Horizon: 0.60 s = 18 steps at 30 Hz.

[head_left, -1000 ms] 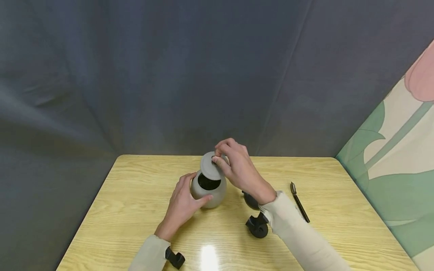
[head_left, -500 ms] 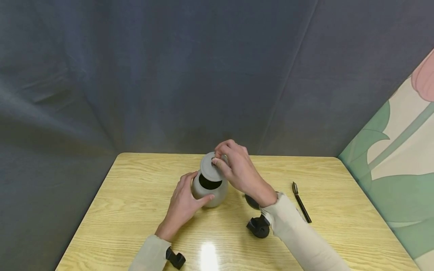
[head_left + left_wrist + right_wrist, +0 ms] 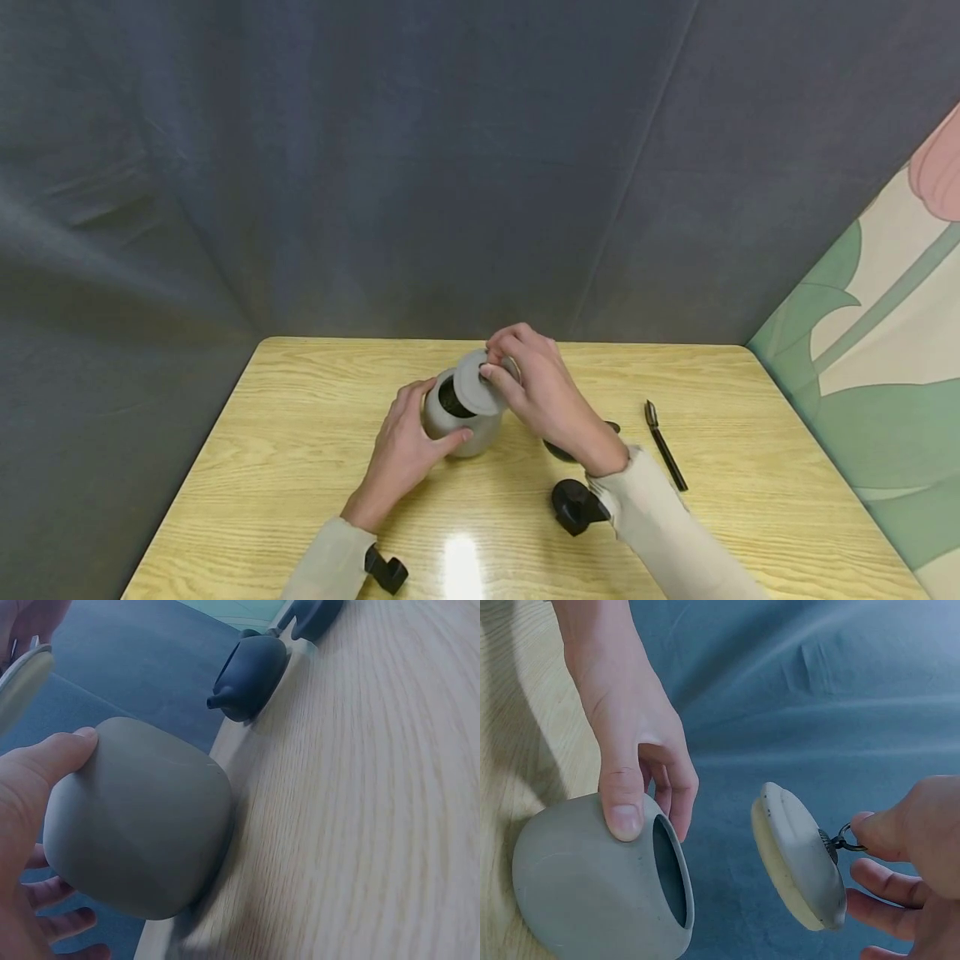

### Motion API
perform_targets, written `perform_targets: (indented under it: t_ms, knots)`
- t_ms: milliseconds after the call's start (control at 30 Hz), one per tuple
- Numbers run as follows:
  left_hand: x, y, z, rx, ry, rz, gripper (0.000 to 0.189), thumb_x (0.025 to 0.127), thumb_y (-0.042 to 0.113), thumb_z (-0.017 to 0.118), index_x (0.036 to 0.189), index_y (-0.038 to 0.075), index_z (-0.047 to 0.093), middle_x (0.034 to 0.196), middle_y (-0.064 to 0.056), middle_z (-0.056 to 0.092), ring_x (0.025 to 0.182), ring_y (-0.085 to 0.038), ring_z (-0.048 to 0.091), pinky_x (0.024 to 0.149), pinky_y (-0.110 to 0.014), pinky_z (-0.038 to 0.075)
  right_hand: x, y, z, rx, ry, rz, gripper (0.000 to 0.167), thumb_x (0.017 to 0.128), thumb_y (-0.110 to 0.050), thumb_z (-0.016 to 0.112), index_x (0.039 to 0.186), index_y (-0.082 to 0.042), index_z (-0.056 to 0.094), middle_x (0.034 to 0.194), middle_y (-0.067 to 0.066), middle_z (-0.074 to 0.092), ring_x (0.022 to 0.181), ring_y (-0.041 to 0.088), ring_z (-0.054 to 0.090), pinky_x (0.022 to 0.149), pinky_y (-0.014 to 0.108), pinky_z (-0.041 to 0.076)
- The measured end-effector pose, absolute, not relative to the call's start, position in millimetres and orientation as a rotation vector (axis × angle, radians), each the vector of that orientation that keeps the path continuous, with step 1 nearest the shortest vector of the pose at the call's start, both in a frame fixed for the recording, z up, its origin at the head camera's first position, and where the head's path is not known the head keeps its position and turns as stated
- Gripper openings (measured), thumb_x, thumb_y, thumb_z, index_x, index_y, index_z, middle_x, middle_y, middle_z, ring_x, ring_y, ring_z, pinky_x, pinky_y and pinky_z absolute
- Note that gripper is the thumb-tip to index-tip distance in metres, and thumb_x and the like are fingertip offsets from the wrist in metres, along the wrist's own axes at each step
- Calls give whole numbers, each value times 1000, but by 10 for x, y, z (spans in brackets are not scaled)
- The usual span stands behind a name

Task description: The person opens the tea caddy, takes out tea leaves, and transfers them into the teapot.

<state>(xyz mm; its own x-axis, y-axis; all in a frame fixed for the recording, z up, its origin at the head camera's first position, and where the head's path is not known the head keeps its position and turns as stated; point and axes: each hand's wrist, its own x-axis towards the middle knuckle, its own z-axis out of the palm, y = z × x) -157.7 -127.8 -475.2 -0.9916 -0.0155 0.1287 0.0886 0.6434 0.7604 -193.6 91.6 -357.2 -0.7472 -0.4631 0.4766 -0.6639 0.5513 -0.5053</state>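
A round grey jar (image 3: 480,435) stands on the table with its dark mouth partly in view. My left hand (image 3: 405,446) grips it from the left, thumb on the near side and fingers round the far side. My right hand (image 3: 542,387) holds the grey lid (image 3: 471,390) tilted over the jar's right side. In the right wrist view the lid (image 3: 799,855) hangs apart from the jar's mouth, its pale seal facing the opening. Thumb and fingers pinch the small metal ring (image 3: 841,842) on its top.
A dark teapot (image 3: 253,675) stands to the jar's right, mostly hidden under my right forearm in the head view. Farther right lies a slim black-handled tool (image 3: 663,450) with a metal tip. A dark curtain (image 3: 450,167) hangs behind the table (image 3: 300,400).
My right hand and the lid have shifted right and slightly nearer to me, showing the left part of the jar's mouth. The left hand and jar have stayed in place.
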Motion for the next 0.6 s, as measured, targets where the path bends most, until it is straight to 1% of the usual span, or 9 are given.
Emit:
perform_targets:
  t_ms: [167, 300, 433, 600]
  knots:
    - [-1576, -1282, -4750, -70, -2728, -1257, 96, 84, 56, 88, 161, 20, 43, 162, -6, 45, 144, -33, 52, 114, -59, 47, -1894, 951, -3614, 930, -2509, 998, 11, 103, -18, 73, 95, -16, 66, 122, 4, 68, 110, 24, 64, 108, 54, 42]
    - [-1574, -1279, -4742, -76, -2721, -1252, 95, 84, 55, 88, 161, 19, 44, 162, -6, 46, 145, -34, 52, 115, -59, 46, -1845, 973, -3648, 930, -2519, 1004, 12, 102, -18, 74, 94, -17, 65, 122, 2, 68, 108, 23, 63, 109, 54, 42]
    - [-1567, -1271, -4734, -81, -2718, -1257, 95, 85, 54, 88, 161, 19, 44, 162, -6, 45, 145, -34, 51, 115, -60, 46, -1789, 989, -3691, 930, -2524, 1004, 13, 100, -18, 75, 93, -17, 65, 122, 3, 69, 107, 23, 64, 107, 55, 42]
    - [-1569, -1261, -4734, -68, -2726, -1248, 92, 86, 47, 89, 160, 17, 45, 163, -7, 46, 145, -36, 51, 114, -61, 46, -1721, 994, -3761, 941, -2525, 1005, 14, 100, -17, 76, 92, -18, 64, 121, 3, 70, 109, 23, 65, 105, 55, 43]
